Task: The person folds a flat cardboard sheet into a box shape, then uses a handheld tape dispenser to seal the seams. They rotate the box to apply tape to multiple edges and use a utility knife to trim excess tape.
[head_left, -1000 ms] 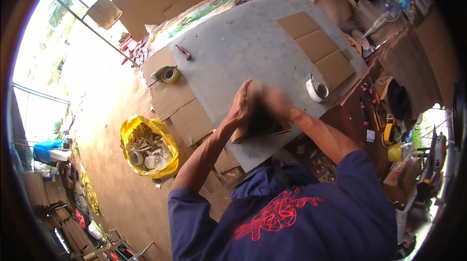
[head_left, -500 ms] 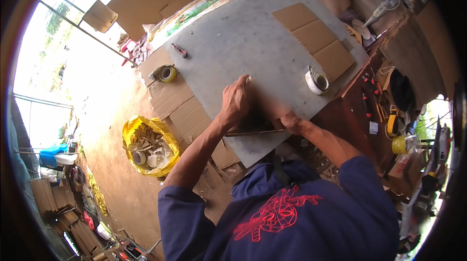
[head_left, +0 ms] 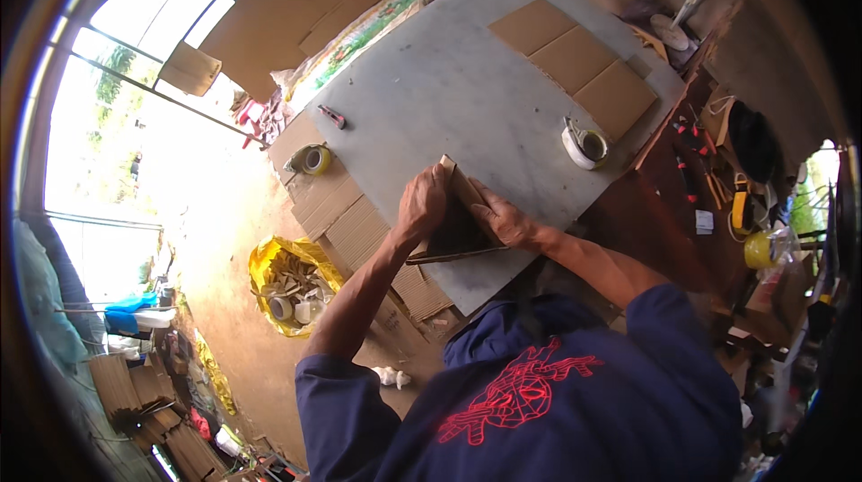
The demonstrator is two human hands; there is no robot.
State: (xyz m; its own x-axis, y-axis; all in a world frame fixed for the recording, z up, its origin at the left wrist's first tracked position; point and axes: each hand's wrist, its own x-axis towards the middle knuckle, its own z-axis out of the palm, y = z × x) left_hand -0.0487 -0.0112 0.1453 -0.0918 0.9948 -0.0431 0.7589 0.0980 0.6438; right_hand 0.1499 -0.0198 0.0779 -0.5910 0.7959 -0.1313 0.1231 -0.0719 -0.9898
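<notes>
Between my hands stands a folded cardboard piece (head_left: 456,236), box-like, with a dark inside and its lower edge towards me. My left hand (head_left: 424,202) is closed on its left side, near the far upper corner. My right hand (head_left: 505,218) grips the right side, its fingers pressed along the upper edge. Part of the cardboard is hidden by my hands. Beneath it is the grey tabletop (head_left: 422,114).
A cutter knife (head_left: 332,117) and a clear tape dispenser (head_left: 311,159) lie to the left, a white tape dispenser (head_left: 584,144) to the right. Beyond it is a flat cardboard sheet (head_left: 579,69). A yellow bag of scraps (head_left: 262,277) stands on the floor; pliers (head_left: 686,179) hang at right.
My right hand has moved left from the near corner, up along the cardboard's right side. The cardboard edge now shows between my hands. My left hand has come slightly nearer.
</notes>
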